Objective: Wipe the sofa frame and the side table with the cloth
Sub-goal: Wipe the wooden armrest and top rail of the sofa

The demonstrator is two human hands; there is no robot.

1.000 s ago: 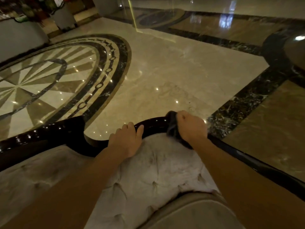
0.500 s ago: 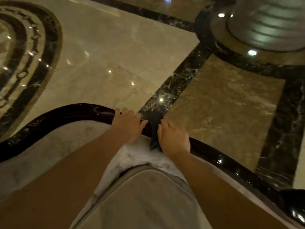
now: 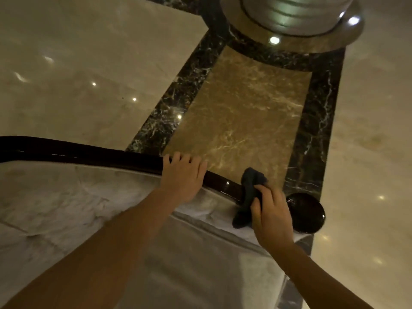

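Gripping the cloth, the right hand is pressing it onto the sofa frame, just at 9 o'clock of the round knob; the left hand is resting across the frame, fingers relaxed, farther toward 9 o'clock. Marble floor is gleaming beyond.

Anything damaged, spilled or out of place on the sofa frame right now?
Nothing stands out. The glossy sofa frame runs unbroken to its rounded end, the right hand holds the cloth against it, and the left hand rests on it. The pale upholstery looks mottled, but dim light leaves stains uncertain.
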